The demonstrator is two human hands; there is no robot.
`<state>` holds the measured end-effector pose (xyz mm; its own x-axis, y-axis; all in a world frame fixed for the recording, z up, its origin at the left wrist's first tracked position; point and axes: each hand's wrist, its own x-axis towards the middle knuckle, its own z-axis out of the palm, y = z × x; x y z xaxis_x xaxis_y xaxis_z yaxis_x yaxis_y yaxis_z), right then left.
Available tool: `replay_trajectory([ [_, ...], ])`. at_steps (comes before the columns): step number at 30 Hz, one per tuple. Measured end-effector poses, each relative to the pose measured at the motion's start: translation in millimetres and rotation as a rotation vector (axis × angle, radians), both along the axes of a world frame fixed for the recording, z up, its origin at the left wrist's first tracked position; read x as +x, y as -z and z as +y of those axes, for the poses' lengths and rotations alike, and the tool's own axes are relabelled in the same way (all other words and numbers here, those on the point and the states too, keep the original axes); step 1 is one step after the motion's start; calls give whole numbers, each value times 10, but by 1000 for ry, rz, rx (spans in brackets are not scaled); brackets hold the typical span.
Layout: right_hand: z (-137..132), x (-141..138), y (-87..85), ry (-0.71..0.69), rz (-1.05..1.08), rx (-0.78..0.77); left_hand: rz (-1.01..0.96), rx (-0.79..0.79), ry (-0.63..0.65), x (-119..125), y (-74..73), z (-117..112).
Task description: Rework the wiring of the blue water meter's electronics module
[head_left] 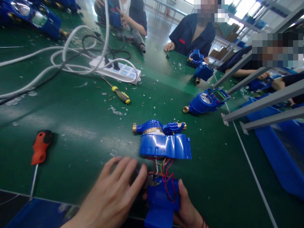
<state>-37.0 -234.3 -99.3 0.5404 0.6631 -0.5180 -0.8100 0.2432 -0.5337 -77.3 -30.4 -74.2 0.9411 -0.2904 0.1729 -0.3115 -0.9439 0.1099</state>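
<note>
In the head view, my right hand [187, 204] grips a blue plastic cover [162, 198] near the table's front edge, thumb along its right side. Thin red, yellow and white wires [163, 164] run from it to a blue water meter [166, 145] lying on its side, brass threaded ends [135, 128] showing. My left hand [118, 186] is curled at the cover's left side. Metal jaws of what look like cutting pliers [153, 181] stick out beyond its fingers, over the cover by the wires; the handles are mostly hidden.
An orange screwdriver [41, 147] lies left, a yellow-black screwdriver [121, 95] farther back. Behind are a white power strip [128, 72] with looping cables and a heat gun [139, 41]. Another meter [205, 101] lies right, near grey metal bars [266, 103]. Co-workers sit opposite.
</note>
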Motion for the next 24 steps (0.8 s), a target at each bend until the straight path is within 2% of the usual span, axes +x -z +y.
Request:
replay_trajectory([
  [6,18,-11,7,22,-40,-57,-43,71,25,27,-26,-55],
  [13,36,2,-27,-15,-16,-86,79,133,10,52,-79,-80],
  [24,43,7,-32,-37,-19,-83,144,107,30,56,-64,-58],
])
